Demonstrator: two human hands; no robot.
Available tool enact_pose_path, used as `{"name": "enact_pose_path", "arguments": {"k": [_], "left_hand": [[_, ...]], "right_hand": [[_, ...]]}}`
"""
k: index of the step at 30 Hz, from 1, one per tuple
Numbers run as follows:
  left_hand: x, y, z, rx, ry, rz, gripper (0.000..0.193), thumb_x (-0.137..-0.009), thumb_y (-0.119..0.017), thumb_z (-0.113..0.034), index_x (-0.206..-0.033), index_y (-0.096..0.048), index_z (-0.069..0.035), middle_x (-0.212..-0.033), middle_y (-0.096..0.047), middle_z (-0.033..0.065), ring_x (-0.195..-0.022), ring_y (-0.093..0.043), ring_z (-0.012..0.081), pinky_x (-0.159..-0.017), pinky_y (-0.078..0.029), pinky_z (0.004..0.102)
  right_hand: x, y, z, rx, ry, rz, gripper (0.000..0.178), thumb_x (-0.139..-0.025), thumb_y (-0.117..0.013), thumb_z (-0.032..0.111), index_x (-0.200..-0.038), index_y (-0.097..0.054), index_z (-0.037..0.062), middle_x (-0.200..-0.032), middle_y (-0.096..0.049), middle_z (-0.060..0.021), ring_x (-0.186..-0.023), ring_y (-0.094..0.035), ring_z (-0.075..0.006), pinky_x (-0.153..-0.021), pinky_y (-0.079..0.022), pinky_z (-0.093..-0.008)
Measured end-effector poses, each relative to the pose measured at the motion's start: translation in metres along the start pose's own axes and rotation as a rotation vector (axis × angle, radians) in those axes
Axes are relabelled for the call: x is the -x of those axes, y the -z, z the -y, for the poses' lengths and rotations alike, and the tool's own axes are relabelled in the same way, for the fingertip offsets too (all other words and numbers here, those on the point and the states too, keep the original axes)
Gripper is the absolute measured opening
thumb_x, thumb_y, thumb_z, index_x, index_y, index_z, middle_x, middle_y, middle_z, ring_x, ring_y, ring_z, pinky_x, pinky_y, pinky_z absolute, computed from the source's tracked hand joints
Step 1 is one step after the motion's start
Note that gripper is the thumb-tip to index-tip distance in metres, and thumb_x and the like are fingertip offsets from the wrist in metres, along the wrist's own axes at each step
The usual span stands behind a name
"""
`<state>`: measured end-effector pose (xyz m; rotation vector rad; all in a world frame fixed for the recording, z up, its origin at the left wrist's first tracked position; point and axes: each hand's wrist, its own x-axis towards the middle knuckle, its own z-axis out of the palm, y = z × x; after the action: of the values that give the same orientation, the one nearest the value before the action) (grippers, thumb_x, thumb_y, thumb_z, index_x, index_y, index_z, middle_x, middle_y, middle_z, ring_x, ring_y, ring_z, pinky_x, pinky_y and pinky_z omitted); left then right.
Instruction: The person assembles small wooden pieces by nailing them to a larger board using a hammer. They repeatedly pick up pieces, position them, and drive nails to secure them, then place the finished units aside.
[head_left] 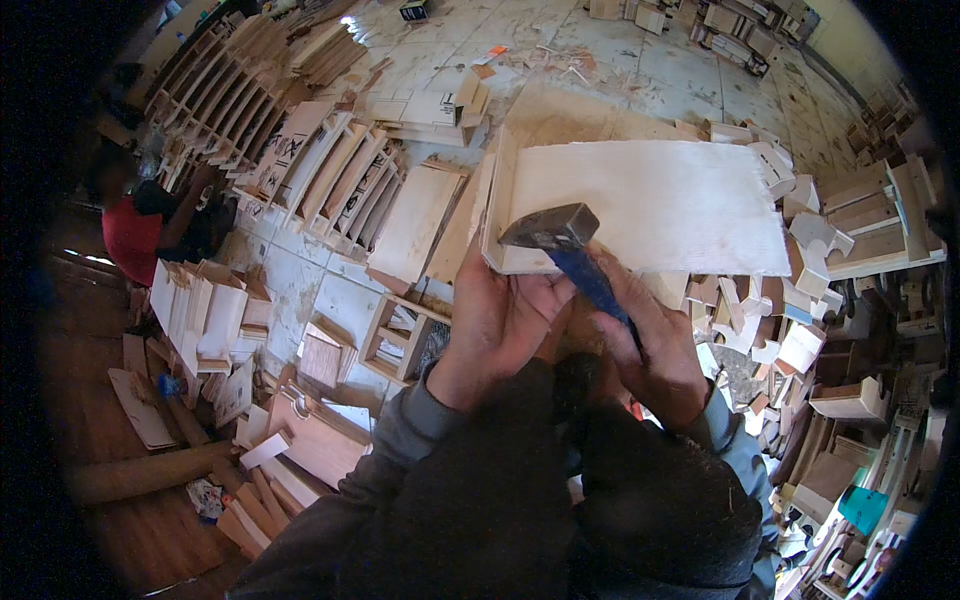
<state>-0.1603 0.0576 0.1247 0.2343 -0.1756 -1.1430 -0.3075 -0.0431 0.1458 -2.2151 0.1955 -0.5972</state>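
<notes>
My right hand (655,340) is closed round the blue handle of a hammer (552,228). Its dark metal head lies over the near left corner of a pale wooden panel (650,210). A narrow upright strip of wood (497,200) runs along the panel's left end. Beneath that corner, my left hand (500,320) is turned palm up, its thumb side against the strip and its fingers curled, gripping the panel's end. Whether anything small sits between those fingers, I cannot make out. Behind the panel's far edge shows a larger brown board (570,115).
Slatted wooden frames (350,185) and stacked boards (415,220) stand to the left. Beyond them a person in red (132,235) sits low. Cut wooden pieces (740,310) are heaped at right, beside an open wooden frame (870,215). Offcuts litter the tiled floor (520,35).
</notes>
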Motion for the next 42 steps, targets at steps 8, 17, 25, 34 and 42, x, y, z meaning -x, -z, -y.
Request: {"name": "enact_pose_path", "arguments": {"k": [8,17,25,34,42], "left_hand": [[0.003,0.0,-0.005,0.015,-0.006,0.052,0.05,-0.101,-0.026,-0.04,-0.134,-0.042,-0.005,-0.127,-0.054,0.0152,-0.114,-0.055,0.0258,-0.098,-0.045,0.0429],[-0.007,-0.008,-0.006,-0.134,-0.084,-0.039,0.05,-0.101,-0.025,-0.038,-0.137,-0.037,-0.004,-0.134,-0.048,0.0174,-0.121,-0.051,0.031,-0.102,-0.043,0.0476],[-0.01,0.013,-0.024,-0.439,-0.201,-0.335,0.051,-0.1,-0.029,-0.042,-0.132,-0.042,-0.006,-0.125,-0.056,0.0135,-0.112,-0.057,0.027,-0.093,-0.05,0.0457],[-0.021,0.022,-0.037,-0.678,-0.115,-0.44,0.048,-0.099,-0.032,-0.04,-0.129,-0.045,-0.005,-0.119,-0.059,0.0126,-0.104,-0.062,0.0245,-0.082,-0.057,0.0408],[-0.034,0.018,-0.018,-0.609,0.034,-0.383,0.053,-0.099,-0.03,-0.043,-0.128,-0.042,0.0,-0.12,-0.057,0.0159,-0.105,-0.061,0.0316,-0.086,-0.054,0.0482]], "right_hand": [[0.003,-0.001,0.005,0.026,-0.03,0.065,0.057,-0.089,-0.058,0.01,-0.141,-0.035,0.0072,-0.134,-0.05,-0.0155,-0.115,-0.054,-0.0342,-0.091,-0.049,-0.0389],[0.016,-0.002,0.008,-0.025,-0.176,-0.26,0.048,-0.091,-0.052,0.012,-0.135,-0.037,0.0021,-0.112,-0.055,-0.0183,-0.097,-0.055,-0.0276,-0.08,-0.045,-0.0343],[0.072,0.021,-0.078,-0.219,-0.379,-0.932,0.037,-0.099,-0.044,0.028,-0.126,-0.039,0.0035,-0.073,-0.052,-0.0061,-0.053,-0.047,-0.01,-0.047,-0.039,-0.0229],[0.038,0.001,-0.238,0.343,-0.72,-0.198,0.046,-0.093,-0.054,0.031,-0.125,-0.049,-0.002,-0.116,-0.057,-0.0243,-0.106,-0.053,-0.0381,-0.096,-0.039,-0.0428],[-0.013,0.018,-0.078,0.804,0.187,-0.073,0.037,-0.081,-0.061,0.013,-0.116,-0.058,0.0042,-0.109,-0.058,-0.0138,-0.104,-0.054,-0.0317,-0.088,-0.044,-0.0401]]}}
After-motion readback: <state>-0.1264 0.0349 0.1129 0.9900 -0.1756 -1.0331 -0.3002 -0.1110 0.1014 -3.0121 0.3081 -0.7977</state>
